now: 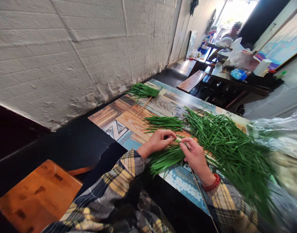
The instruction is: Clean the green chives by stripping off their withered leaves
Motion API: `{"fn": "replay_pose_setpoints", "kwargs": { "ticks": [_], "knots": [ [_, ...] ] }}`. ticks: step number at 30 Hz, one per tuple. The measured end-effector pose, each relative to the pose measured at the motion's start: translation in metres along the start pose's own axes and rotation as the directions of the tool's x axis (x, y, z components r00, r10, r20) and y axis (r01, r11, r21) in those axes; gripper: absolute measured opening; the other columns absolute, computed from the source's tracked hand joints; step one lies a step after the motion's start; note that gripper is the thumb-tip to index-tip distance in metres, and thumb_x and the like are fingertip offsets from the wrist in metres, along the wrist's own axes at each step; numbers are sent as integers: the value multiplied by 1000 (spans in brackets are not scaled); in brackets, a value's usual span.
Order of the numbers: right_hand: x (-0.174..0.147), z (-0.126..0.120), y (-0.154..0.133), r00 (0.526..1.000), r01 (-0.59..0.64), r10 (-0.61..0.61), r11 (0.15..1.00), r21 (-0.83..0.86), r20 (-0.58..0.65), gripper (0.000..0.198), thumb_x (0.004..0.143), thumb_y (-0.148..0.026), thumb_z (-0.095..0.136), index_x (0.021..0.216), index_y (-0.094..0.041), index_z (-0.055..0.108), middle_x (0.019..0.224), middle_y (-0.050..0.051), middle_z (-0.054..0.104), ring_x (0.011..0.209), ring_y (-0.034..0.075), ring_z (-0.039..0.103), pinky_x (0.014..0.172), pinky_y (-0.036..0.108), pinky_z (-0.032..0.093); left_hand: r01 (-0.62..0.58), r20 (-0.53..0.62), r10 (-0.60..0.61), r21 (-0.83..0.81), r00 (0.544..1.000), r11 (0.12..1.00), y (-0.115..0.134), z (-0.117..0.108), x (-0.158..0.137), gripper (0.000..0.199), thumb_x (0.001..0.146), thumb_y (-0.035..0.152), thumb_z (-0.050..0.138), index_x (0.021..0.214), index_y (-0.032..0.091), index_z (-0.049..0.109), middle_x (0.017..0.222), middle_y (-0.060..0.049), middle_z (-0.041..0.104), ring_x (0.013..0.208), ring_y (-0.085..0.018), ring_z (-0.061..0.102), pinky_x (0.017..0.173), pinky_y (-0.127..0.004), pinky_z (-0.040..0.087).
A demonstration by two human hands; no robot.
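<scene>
Left of the big heap of green leaves (231, 142), the left hand (160, 140) and the right hand (194, 158) pinch a thin green blade (177, 141) between fingertips, above the near bundle (167, 158) at the edge of the desk (129, 119). The blades are probably light, limp and easily bruised, so a gentle hold near their ends seems best. Left of the heap lies also a small bundle (164, 123); beyond it, a far bundle (143, 90) beside thin sticks (144, 106). Right of the heap, a plastic bag (284, 129) may hinder the right arm.

Left hand (162, 139), right hand (194, 156) close together, both pinching.
</scene>
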State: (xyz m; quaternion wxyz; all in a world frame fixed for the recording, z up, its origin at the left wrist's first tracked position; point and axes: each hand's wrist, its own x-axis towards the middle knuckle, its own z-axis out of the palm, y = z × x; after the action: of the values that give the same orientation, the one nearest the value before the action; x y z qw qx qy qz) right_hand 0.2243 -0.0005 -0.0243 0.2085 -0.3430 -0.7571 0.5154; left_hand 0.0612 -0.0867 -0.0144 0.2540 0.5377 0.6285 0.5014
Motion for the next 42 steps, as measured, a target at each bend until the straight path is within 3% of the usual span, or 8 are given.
{"fn": "replay_pose_setpoints", "kwargs": {
  "ticks": [17,22,31,42],
  "knots": [
    [2,-1,4,999,30,-30,1000,-1,-14,27,82,-50,56,88,-23,56,55,-7,46,38,9,42,33,22,38,-10,41,17,-160,999,987,-2,0,-2,15,78,27,67,79,13,71,73,-4,69,67,-13,60,62,-21,44],
    [1,-1,6,999,33,-33,999,-8,-13,27,82,-50,56,88,-24,57,54,-7,47,38,9,42,33,22,38,14,57,-5,-160,998,987,-2,0,-2,15,79,26,65,78,11,70,72,-3,68,65,-12,59,61,-21,43],
    [-2,0,-2,1000,16,-16,1000,-9,14,29,82,-48,56,96,-22,58,60,-6,52,37,7,40,33,21,40,34,-18,-35,-50,999,998,0,-4,1,16,80,24,63,75,11,71,71,-3,69,65,-11,58,61,-21,42],
    [-1,0,2,1000,-8,9,1000,12,-11,28,80,-49,58,90,-23,57,60,-6,51,40,8,40,32,20,40,-25,-6,24,-78,1000,997,-5,-1,-1,19,80,27,64,78,11,73,73,-5,70,69,-13,60,64,-21,44]
  ]
}}
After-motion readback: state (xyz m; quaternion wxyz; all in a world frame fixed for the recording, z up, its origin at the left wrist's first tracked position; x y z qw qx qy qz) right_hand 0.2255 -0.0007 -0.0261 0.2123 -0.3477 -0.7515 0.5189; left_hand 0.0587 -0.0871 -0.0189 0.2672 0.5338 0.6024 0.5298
